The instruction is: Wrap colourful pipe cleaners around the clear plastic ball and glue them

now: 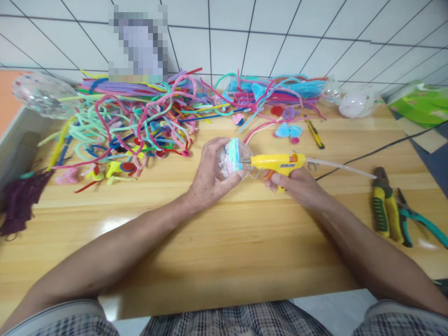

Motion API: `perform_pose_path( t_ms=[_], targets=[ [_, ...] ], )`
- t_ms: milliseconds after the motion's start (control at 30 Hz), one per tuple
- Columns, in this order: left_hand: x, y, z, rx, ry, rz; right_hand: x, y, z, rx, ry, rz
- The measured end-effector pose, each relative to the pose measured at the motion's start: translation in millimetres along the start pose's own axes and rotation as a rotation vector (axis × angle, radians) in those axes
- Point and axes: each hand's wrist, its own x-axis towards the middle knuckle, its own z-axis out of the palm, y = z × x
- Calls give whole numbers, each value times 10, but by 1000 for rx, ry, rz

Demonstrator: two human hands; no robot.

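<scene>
Pale wooden table point(217, 261) with grain running side to side, bright glare point(115, 225) on its left half. Beyond it, white tiles point(280, 51) with thin dark lines; far left, an orange surface point(10, 95).

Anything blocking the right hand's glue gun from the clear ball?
Nothing visible: the right hand holds the glue gun with its nozzle at the clear ball in the left hand; contact is unclear.
</scene>
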Motion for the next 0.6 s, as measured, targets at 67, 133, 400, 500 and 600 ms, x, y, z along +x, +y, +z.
perform_pose_path(
  t_ms=[67, 133, 400, 500, 600],
  targets=[
    [-1, 4, 0, 6, 2, 3, -2, -25, 18, 7, 11, 10],
    [-1, 8, 0, 17, 0, 5, -6, -49, 28, 9, 11, 12],
    [4, 3, 1, 24, 13, 29, -9, -96, 21, -50, -20, -6],
    [10, 8, -6, 22, -3, 7, -7, -51, 14, -23, -10, -14],
    [17, 12, -18, 17, -17, -9, -10, -5, 1, 5, -6, -34]
  ],
)
